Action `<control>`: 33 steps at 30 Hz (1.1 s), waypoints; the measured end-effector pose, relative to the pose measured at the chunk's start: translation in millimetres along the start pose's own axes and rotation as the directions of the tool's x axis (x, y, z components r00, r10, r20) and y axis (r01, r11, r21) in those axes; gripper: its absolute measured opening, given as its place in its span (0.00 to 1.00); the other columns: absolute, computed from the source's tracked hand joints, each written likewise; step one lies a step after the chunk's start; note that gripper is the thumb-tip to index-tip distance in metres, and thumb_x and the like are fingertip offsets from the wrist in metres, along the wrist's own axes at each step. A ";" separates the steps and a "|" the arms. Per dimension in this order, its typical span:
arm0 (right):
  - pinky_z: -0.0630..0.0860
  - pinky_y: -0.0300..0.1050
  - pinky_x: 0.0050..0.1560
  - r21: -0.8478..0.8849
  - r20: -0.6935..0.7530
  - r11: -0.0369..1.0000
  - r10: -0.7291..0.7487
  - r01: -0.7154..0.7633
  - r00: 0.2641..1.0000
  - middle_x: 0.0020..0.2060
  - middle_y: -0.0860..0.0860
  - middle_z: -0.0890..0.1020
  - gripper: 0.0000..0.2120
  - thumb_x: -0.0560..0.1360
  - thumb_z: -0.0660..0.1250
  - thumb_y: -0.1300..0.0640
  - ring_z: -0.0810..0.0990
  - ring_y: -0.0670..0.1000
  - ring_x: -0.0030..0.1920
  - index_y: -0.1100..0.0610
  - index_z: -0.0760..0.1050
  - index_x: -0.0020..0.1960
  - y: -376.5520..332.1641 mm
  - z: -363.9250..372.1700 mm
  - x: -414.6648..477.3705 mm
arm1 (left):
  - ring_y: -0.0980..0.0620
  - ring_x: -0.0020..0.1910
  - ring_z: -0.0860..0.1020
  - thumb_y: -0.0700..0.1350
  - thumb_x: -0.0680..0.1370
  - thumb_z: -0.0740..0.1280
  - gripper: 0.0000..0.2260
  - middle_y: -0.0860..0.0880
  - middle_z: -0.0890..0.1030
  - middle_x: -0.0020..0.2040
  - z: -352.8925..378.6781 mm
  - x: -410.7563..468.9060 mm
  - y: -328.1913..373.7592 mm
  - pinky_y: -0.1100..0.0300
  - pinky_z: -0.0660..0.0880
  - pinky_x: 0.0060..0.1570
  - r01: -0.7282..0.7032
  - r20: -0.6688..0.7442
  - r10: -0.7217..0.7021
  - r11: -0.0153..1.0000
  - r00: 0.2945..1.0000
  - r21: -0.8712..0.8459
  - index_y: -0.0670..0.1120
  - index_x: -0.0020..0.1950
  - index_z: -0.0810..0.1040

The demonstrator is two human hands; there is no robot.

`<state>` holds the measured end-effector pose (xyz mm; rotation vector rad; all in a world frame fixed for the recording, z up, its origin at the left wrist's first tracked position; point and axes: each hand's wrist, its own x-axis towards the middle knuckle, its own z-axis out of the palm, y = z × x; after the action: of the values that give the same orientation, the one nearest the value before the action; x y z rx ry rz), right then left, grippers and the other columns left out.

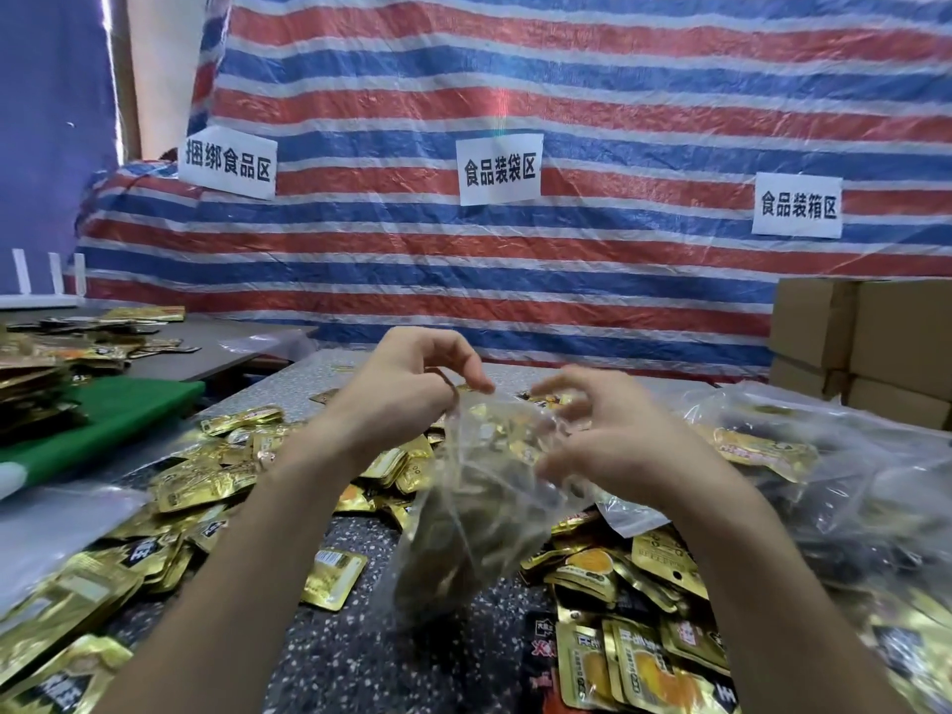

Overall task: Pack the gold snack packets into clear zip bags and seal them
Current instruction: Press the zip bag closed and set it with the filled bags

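Two fingertip pinches, left hand (412, 386) and right hand (605, 440), on rim of crinkly clear zip bag (474, 523).

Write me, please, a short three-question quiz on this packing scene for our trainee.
1. True or false: the clear zip bag lies untouched on the table.
2. The cardboard boxes stand at the: A) left B) right C) centre.
3. How many paper signs hang on the striped tarp?
Key: 1 false, the left hand and right hand hold its top; 2 B; 3 three.
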<state>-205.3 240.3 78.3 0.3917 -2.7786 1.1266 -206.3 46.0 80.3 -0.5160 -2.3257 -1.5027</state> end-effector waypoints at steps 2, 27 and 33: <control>0.84 0.55 0.46 -0.049 -0.018 0.998 0.042 -0.043 0.999 0.38 0.52 0.86 0.08 0.69 0.75 0.64 0.85 0.53 0.38 0.55 0.84 0.47 1.8 4.6 1.0 | 0.56 0.35 0.77 0.24 0.71 0.63 0.17 0.44 0.85 0.42 1.7 -0.2 0.5 0.66 0.73 0.33 0.012 0.036 -0.012 1.000 0.999 0.020 0.46 0.36 0.79; 0.73 0.39 0.22 0.558 -0.237 0.821 0.019 0.120 0.971 0.32 0.58 0.84 0.14 0.71 0.66 0.74 0.80 0.55 0.23 0.59 0.83 0.37 -23.8 -6.7 -17.0 | 0.47 0.33 0.84 0.35 0.68 0.78 0.05 0.44 0.85 0.36 -32.6 -7.3 11.5 0.59 0.81 0.34 -0.040 -0.107 0.048 0.997 0.993 0.069 0.39 0.40 0.83; 0.76 0.40 0.24 0.650 -0.233 0.759 0.230 -0.025 0.945 0.30 0.57 0.83 0.15 0.72 0.61 0.76 0.79 0.50 0.22 0.65 0.81 0.35 -4.7 -1.4 -3.0 | 0.45 0.34 0.83 0.55 0.72 0.71 0.18 0.45 0.85 0.38 -30.7 -0.1 -12.3 0.58 0.80 0.32 0.115 0.136 -0.130 0.987 0.982 0.113 0.39 0.48 0.80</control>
<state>-201.0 238.6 81.8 0.0597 -2.1072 1.9827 -209.7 13.2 82.5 -0.4756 -2.5737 -1.4298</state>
